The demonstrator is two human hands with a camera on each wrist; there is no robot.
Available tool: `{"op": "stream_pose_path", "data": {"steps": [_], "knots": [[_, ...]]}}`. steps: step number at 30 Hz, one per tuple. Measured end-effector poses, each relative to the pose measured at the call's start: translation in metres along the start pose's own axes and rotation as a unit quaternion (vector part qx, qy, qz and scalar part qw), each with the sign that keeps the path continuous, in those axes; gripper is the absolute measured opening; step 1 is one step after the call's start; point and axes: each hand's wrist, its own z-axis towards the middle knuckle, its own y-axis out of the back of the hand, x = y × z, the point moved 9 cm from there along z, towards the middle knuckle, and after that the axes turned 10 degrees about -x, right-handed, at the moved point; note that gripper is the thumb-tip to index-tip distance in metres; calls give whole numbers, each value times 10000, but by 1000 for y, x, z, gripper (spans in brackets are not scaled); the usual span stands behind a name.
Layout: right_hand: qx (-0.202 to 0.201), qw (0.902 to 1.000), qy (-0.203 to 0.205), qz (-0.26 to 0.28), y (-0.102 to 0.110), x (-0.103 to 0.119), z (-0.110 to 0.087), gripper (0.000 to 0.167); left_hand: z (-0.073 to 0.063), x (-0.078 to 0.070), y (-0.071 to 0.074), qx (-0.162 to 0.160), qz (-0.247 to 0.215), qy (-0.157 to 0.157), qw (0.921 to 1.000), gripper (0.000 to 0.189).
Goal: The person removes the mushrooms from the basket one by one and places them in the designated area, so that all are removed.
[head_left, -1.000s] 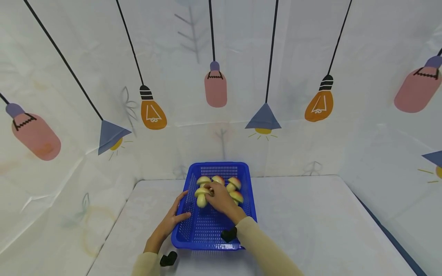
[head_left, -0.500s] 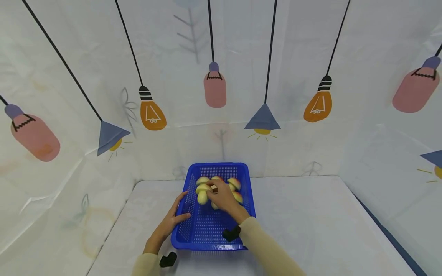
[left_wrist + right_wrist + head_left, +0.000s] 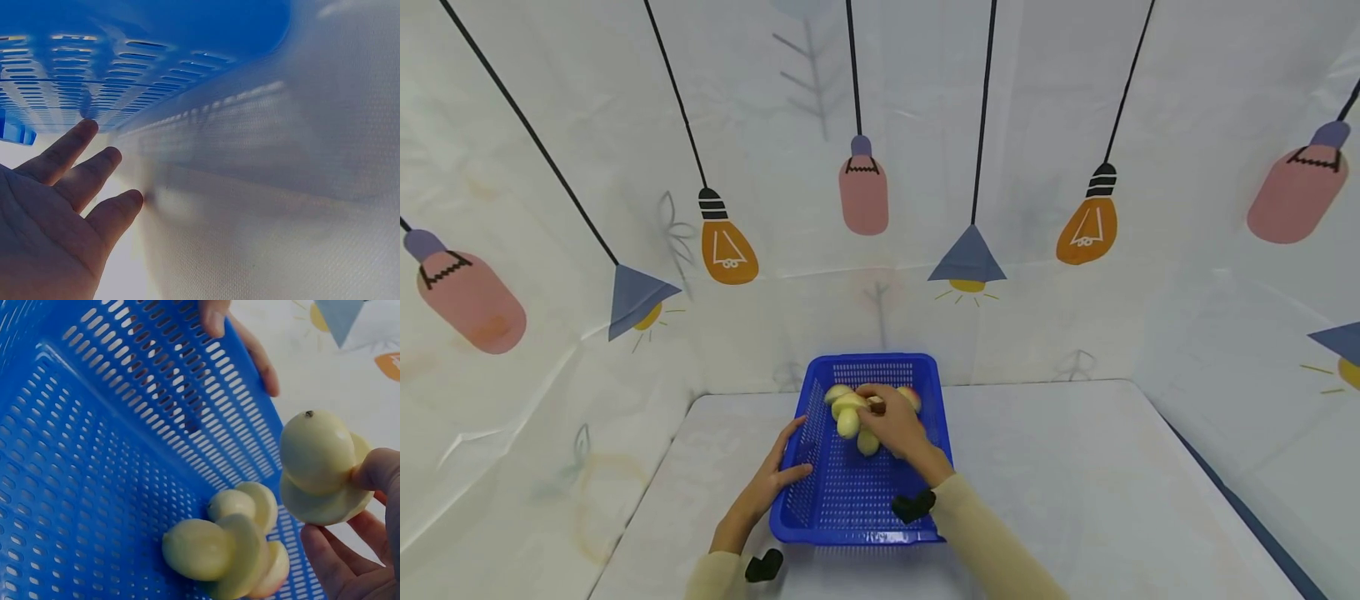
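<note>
A blue slotted plastic basket [image 3: 853, 521] holds several pale yellow mushrooms with reddish tinges on some caps. My right hand [image 3: 898, 425] pinches one mushroom [image 3: 848, 421] by its cap, thumb on one side and fingers on the other. In the right wrist view this mushroom [image 3: 315, 453] hangs above the others, its rounded stem end toward the camera. Below it, another mushroom [image 3: 197, 550] lies against its neighbours at the basket's far end. My left hand [image 3: 767, 479] holds the basket's left rim, thumb over the edge; its other fingers [image 3: 87, 178] stretch along outside the wall.
The basket stands on a white-covered table [image 3: 1045, 492], its far end close to the back sheet. A white sheet [image 3: 1030, 333] printed with hanging lamps and bulbs rises behind and at both sides. Each wrist carries a black piece [image 3: 764, 566] near the sleeve.
My right hand has lifted the mushroom off the group and drawn it rightward, uncovering another mushroom beneath. The left hand stays on the rim.
</note>
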Motion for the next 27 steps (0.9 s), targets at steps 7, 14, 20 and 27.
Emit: {"op": "stream_pose_path", "data": {"steps": [7, 14, 20, 27], "knots": [[-158, 9995, 261, 113, 10, 3, 0, 32, 0, 0, 0, -9, 26, 42, 10000, 82], [-257, 9989, 384, 107, 19, 8, -2, 31, 0, 0, 0, 7, 0, 39, 10000, 82], [-266, 9994, 40, 201, 27, 3, -8, 33, -1, -1, 0, 28, 10, 17, 10000, 81], [-331, 9987, -150, 348, 43, -2, -15, 30, 0, 1, 2, 42, 63, 37, 10000, 81]]}}
